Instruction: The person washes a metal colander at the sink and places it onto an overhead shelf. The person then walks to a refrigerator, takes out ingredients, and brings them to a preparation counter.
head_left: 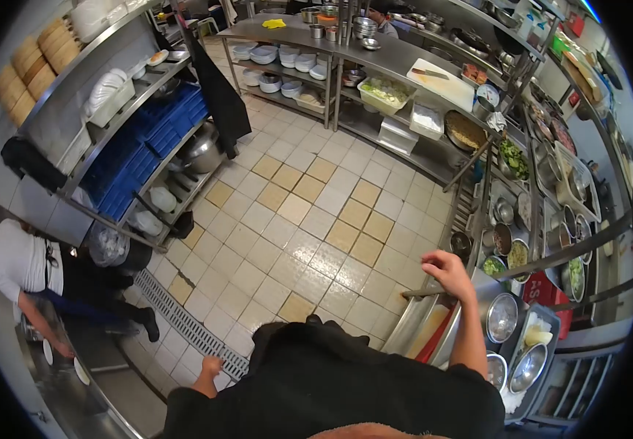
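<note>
My right hand hangs in the air over the tiled floor, near the corner of a steel counter on the right. Its fingers are loosely bent and apart, with nothing in them. Lower left, my left hand is held beside my body above the floor drain grate. Its fingers look curled in, and no object shows in it. Closest to my right forearm are a steel bowl and a grey tub holding another bowl.
At left, a co-worker bends over a sink near plates. Shelves with blue crates stand beyond. Ahead are a steel table with stacked bowls below and a white cutting board with a knife. Food containers line the right side.
</note>
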The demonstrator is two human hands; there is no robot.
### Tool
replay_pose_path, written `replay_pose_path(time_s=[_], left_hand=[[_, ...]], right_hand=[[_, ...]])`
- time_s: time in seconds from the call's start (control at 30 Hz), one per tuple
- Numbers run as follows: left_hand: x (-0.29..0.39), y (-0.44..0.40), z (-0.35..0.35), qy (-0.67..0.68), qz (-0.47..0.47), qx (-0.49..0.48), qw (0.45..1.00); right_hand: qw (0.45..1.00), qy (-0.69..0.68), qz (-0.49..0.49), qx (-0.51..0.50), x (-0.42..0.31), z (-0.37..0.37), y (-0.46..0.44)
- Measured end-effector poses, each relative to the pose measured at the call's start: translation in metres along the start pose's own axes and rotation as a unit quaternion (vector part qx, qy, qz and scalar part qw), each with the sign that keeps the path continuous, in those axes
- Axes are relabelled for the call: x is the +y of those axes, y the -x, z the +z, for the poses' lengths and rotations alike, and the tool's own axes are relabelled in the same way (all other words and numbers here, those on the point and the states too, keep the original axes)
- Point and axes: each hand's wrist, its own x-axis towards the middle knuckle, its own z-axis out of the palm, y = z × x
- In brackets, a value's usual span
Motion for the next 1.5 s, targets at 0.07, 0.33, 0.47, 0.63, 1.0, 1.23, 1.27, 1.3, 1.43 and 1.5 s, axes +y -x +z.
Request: replay_pose_path(time_s=[0.07, 0.33, 0.47, 0.63, 1.0, 1.23, 1.27, 1.3, 1.43, 1.5], left_hand=[[0.013, -0.002, -0.004, 0.077, -0.097, -0.015, 0.992], [0.086, -0.187, -0.066, -0.136, 0.094, -0.138, 0.977], [0.147, -0.342, -0.171, -0.129, 0.127, -0.107, 0.978], [0.326, -0.507, -0.385, -0.163, 0.171, 0.064, 0.97], [0.538, -0.688, -0.539, 0.213, 0.033, -0.068, 0.974], [0.549, -0.775, -0.615, 0.38, -0.088, -0.057, 0.919], [0.555, -0.798, -0.629, 0.394, -0.099, -0.048, 0.912], [0.559, -0.821, -0.644, 0.406, -0.111, -0.04, 0.906], [0.605, -0.926, -0.701, 0.393, -0.103, -0.028, 0.913], [0.635, -0.988, -0.73, 0.331, -0.053, -0.051, 0.941]], right_hand=[[0.999, -0.025, 0.001, -0.045, 0.001, 0.03, -0.05], [0.964, 0.086, 0.225, -0.11, 0.186, 0.142, -0.17], [0.96, 0.259, 0.043, -0.096, 0.384, 0.182, -0.093], [0.937, 0.081, 0.197, -0.276, 0.325, 0.196, -0.113], [0.85, -0.267, 0.452, 0.026, 0.249, 0.158, -0.556], [0.934, -0.181, 0.298, 0.078, 0.093, 0.124, -0.942], [0.947, -0.158, 0.276, 0.055, 0.066, 0.124, -0.985], [0.955, -0.144, 0.256, 0.032, 0.048, 0.123, -1.025], [0.965, -0.113, 0.236, -0.016, 0.009, 0.146, -1.13], [0.959, -0.121, 0.255, -0.025, -0.007, 0.157, -1.167]])
